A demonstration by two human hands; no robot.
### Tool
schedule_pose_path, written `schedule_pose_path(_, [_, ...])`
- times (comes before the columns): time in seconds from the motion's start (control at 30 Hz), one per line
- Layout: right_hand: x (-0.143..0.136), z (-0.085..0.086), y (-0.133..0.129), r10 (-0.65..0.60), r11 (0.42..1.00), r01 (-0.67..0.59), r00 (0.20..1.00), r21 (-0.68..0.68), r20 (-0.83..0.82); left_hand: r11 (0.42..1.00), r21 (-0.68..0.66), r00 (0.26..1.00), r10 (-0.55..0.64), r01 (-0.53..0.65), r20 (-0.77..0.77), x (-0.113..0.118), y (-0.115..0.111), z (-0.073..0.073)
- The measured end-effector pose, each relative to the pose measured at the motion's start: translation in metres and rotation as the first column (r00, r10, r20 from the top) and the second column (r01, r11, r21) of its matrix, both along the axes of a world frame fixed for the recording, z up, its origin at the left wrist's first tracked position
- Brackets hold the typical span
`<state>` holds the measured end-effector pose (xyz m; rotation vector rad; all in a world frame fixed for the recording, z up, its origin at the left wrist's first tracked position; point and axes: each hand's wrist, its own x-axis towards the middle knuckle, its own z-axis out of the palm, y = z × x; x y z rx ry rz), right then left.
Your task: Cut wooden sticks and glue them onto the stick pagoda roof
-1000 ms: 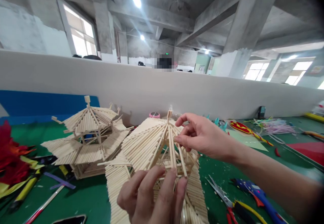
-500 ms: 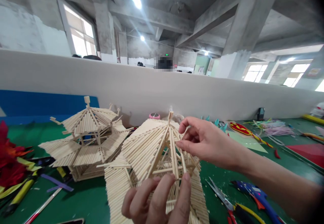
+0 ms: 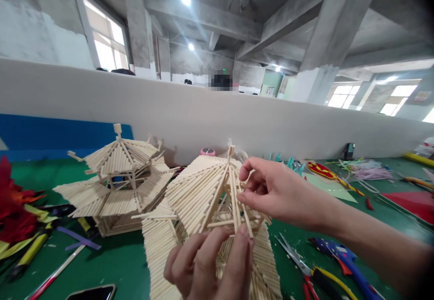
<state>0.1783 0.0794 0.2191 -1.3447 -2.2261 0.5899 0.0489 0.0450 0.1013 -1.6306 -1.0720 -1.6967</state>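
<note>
A pavilion model of thin round wooden sticks (image 3: pixel 194 191) stands before me, its upper roof part covered and open at the front. My left hand (image 3: pixel 215 264) is closed at the lower ends of the roof sticks, fingertips on a wooden stick (image 3: pixel 234 200). On the roof's right slope my right hand (image 3: pixel 259 184) pinches at the upper part of the sticks, thumb and forefinger near the peak. The curled fingers hide part of each grip. A similar stick pavilion (image 3: pixel 118 178) with two roof tiers stands to the left.
Scissors (image 3: pixel 296 257), pliers with yellow-black handles (image 3: pixel 330 279) and a blue glue gun (image 3: pixel 342 257) lie at right on the green table (image 3: pixel 129 264). A phone (image 3: pixel 91 293), purple strips (image 3: pixel 77 239) and red flowers (image 3: pixel 15 214) are at left. A white partition (image 3: pixel 162 107) runs behind.
The left hand's forefinger has shifted up slightly along the lower stick ends. The right hand stays almost in place. The view has tilted a little, showing more of the phone.
</note>
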Motion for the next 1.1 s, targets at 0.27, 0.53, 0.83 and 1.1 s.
schedule_pose_path(0.27, [-0.003,-0.002,-0.001,-0.008,1.000,0.008,1.000,0.020,0.017,0.996,-0.012,0.996,0.086,-0.086,-0.016,-0.009,-0.001,-0.003])
schedule_pose_path(0.53, [-0.004,0.002,-0.001,-0.039,0.997,0.035,0.998,0.071,0.045,0.993,-0.029,0.986,0.111,-0.115,-0.121,-0.013,0.003,0.000])
schedule_pose_path(0.83, [-0.010,0.004,-0.008,-0.099,0.982,0.080,0.989,0.169,0.108,0.997,-0.040,0.988,0.063,-0.070,-0.142,-0.015,0.005,0.004])
schedule_pose_path(1.1, [-0.011,0.001,-0.009,-0.119,0.969,0.085,0.983,0.230,0.139,0.999,-0.013,0.985,0.044,-0.047,-0.169,-0.018,0.006,0.008])
